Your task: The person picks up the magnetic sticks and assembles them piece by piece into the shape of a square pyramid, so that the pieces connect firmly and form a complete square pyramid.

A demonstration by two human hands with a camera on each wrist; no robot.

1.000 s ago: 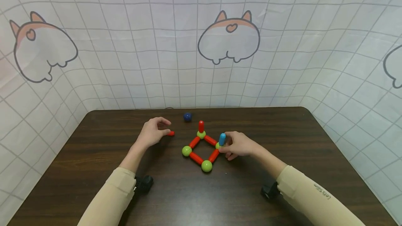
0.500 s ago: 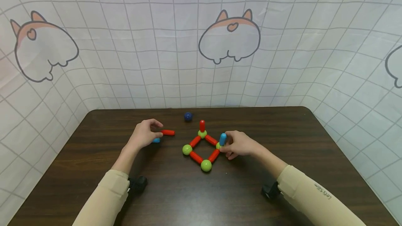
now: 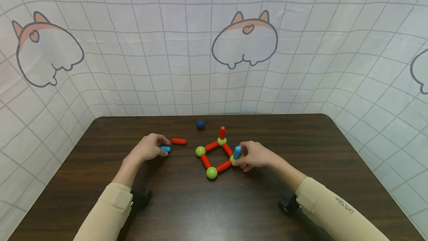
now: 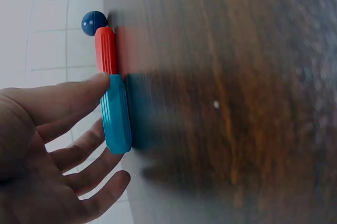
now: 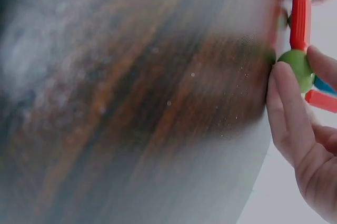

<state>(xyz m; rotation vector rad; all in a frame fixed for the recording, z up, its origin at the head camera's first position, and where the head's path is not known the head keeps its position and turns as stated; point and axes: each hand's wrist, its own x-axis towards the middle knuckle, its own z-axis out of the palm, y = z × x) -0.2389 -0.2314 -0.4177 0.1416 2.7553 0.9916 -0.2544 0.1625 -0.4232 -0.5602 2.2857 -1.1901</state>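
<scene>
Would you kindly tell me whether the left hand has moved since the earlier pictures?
Yes: judged against the dark blue ball, the left hand has moved leftward and toward the person.

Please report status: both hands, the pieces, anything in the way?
Left hand at loose blue rod, firm grip unclear. Right hand pinching green corner ball of four-sided frame. Loose red rod close to blue one; nothing seen blocking.

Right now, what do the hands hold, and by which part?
The right hand pinches the frame by its green corner ball, beneath the upright blue rod. Whether the left hand grips the lying blue rod cannot be told.
</scene>
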